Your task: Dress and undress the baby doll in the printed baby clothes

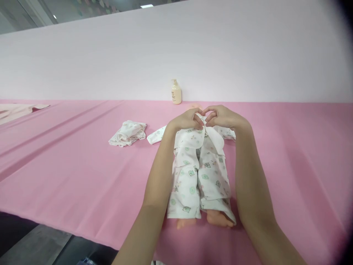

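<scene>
I have both arms (157, 175) stretched forward, wrists bent inward, left hand (186, 120) and right hand (224, 117) half-curled, fingertips nearly meeting above the shirt (189, 139) on the doll (187, 175) lying on the table (82, 176), though I cannot tell whether either grips cloth.

Cream pump btl (176, 94) upright nr back of pink-covered worktop (82, 180), just in front of white wall (176, 48). Folded white cloth (128, 133) L of ctr; pale cloth (19, 111) flat at far L edge. Grey floor (35, 246) btm L; bright light (146, 6) above wall.
</scene>
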{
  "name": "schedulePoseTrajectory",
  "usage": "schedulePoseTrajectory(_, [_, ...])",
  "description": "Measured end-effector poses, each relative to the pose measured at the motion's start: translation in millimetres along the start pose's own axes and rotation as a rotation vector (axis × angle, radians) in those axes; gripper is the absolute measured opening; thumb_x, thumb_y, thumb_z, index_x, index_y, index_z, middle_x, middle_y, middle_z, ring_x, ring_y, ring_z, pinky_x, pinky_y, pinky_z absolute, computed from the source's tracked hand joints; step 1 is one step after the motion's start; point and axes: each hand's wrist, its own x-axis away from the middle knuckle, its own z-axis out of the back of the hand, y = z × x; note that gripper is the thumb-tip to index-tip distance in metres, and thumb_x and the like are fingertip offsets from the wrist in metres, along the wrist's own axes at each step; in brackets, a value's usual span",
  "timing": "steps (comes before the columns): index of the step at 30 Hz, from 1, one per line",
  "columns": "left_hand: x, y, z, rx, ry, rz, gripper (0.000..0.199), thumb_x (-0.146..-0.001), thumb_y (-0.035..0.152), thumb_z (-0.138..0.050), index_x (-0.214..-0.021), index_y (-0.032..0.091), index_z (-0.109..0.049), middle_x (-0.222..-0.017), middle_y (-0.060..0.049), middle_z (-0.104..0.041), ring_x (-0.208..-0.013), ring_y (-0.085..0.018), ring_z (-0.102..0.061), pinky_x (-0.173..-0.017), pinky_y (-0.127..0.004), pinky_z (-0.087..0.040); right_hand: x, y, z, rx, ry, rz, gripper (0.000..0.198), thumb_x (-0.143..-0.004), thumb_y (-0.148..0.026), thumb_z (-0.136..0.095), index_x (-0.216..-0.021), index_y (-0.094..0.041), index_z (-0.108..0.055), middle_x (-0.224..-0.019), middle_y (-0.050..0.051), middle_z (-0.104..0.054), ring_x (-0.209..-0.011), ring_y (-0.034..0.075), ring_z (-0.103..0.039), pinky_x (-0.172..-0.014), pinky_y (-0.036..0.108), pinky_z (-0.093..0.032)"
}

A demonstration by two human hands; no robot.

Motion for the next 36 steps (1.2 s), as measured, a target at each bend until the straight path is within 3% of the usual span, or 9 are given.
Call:
schedulePoseTrajectory(8, [2.5,-4.2,3.3,-0.010,0.086,-0.008,0.068,-0.064,0.014,-0.074,-0.124,0.022,-0.042,-0.119,-0.011,-0.051,-0.083,-0.014,-0.065,-0.080,-0.032,-0.051,5.8,-5.5,1.7,-0.064,-0.018,0.021,0.049,-0.069,-0.005,-0.069,-0.113,-0.024,-0.061,-0.094,0.004,-0.071,-0.086,0.018,-0.065,-0.074,0.025,-0.049])
schedulePoseTrajectory(25, [5.5,-3.1,4.6,-0.022,0.092,-0.005,0.070,-0.066,0.017,-0.073,-0.128,0.022,-0.042,-0.114,-0.009,-0.053,-0.083,-0.014,-0.065,-0.081,-0.032,-0.050,-0.4,-5.6,-3.4,-0.021,0.016,0.045,0.042,-0.073,-0.002,-0.061,-0.111,-0.019,-0.062,-0.099,0.007,-0.069,-0.077,0.016,-0.064,-0.071,0.026,-0.050])
schedulePoseTrajectory(36, [4.3,-6.1,5.1,-0.004,0.088,-0.003,0.069,-0.066,0.013,-0.072,-0.127,0.023,-0.041,-0.115,-0.009,-0.052,-0.083,-0.013,-0.065,-0.083,-0.032,-0.049,-1.5,-5.1,-4.3,0.006,0.048,0.086,0.045,-0.066,-0.001,-0.066,-0.106,-0.021,-0.064,-0.100,0.007,-0.067,-0.085,0.018,-0.064,-0.068,0.026,-0.049])
